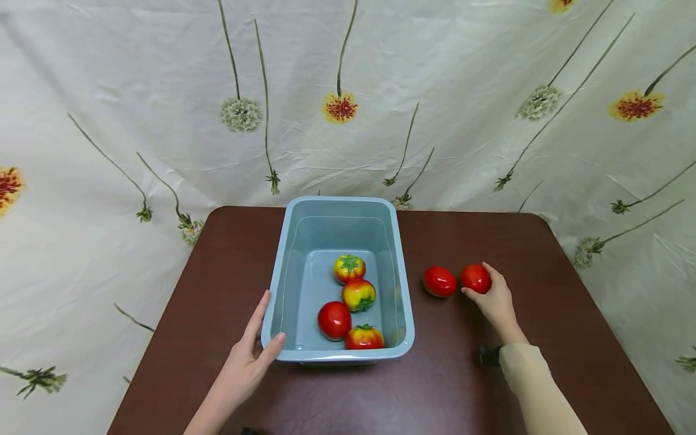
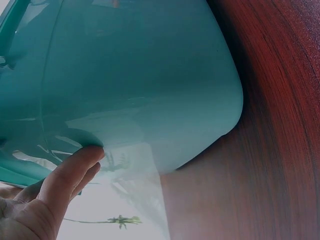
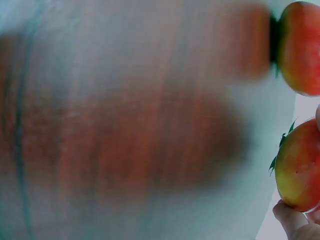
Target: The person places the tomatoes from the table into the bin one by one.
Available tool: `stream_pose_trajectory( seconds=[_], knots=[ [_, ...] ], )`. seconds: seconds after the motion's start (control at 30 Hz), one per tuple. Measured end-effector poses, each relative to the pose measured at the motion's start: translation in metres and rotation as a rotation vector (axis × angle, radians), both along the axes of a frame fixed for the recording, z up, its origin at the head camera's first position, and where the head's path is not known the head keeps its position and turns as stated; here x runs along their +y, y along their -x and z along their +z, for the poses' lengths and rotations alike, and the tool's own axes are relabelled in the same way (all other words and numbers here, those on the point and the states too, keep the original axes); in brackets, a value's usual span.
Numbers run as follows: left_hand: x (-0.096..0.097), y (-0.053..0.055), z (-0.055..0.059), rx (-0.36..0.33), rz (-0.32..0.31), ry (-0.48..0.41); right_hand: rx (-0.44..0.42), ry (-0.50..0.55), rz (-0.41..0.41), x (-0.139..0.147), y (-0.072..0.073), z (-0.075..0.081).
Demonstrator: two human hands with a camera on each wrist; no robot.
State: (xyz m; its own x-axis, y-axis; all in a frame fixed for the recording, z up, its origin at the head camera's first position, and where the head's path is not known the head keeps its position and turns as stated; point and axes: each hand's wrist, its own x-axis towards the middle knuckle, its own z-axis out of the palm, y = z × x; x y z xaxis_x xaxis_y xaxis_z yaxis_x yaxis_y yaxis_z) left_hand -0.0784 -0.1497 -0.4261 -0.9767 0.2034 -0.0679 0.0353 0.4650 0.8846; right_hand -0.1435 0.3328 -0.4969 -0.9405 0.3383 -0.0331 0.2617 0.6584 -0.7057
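A light blue plastic tub [image 1: 402, 296] stands on the table with several tomatoes inside. In it, a red tomato [image 1: 334, 320] shows no leaves, while a red-and-yellow tomato [image 1: 359, 295] bears a green leafy top. My left hand [image 1: 244, 356] rests its straight fingers and thumb against the tub's near left corner; in the left wrist view its fingertips [image 2: 92, 152] touch the tub's wall [image 2: 150, 75]. Right of the tub, my right hand [image 1: 496, 302] pinches a red tomato [image 1: 475, 278] between thumb and fingers. Another tomato [image 1: 439, 281] sits just left of it.
The dark brown table [image 1: 435, 386] has rounded far corners. Behind and around it hangs a pale cloth [image 1: 435, 72] printed with flowers. The tub's far end is close to the table's back edge.
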Motion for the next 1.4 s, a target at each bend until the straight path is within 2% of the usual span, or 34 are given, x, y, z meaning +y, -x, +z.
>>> stream_pose_trajectory(
  seconds=[0.17, 0.3, 0.43, 0.63, 0.93, 1.13, 1.4],
  knots=[
    [0.001, 0.001, 0.002, 0.004, -0.005, 0.011, 0.014, 0.013, 0.006, -0.003, 0.000, 0.012],
    [0.000, 0.002, 0.002, 0.003, -0.002, 0.011, 0.059, 0.028, 0.012, -0.007, 0.002, 0.021],
    [-0.001, 0.001, 0.000, 0.003, -0.002, 0.008, 0.093, 0.069, 0.027, -0.015, 0.004, 0.031],
    [-0.001, 0.001, 0.000, 0.005, -0.004, 0.004, 0.098, 0.153, 0.057, -0.028, 0.008, 0.051],
    [0.001, 0.001, 0.000, -0.002, 0.004, -0.001, 0.141, 0.257, 0.169, -0.054, 0.018, 0.087],
    [0.001, 0.000, 0.000, -0.010, 0.002, -0.014, 0.184, 0.279, 0.243, -0.071, 0.022, 0.106],
    [0.000, -0.001, 0.001, -0.013, 0.004, -0.018, 0.190, 0.316, 0.315, -0.092, 0.021, 0.126]
  ],
)
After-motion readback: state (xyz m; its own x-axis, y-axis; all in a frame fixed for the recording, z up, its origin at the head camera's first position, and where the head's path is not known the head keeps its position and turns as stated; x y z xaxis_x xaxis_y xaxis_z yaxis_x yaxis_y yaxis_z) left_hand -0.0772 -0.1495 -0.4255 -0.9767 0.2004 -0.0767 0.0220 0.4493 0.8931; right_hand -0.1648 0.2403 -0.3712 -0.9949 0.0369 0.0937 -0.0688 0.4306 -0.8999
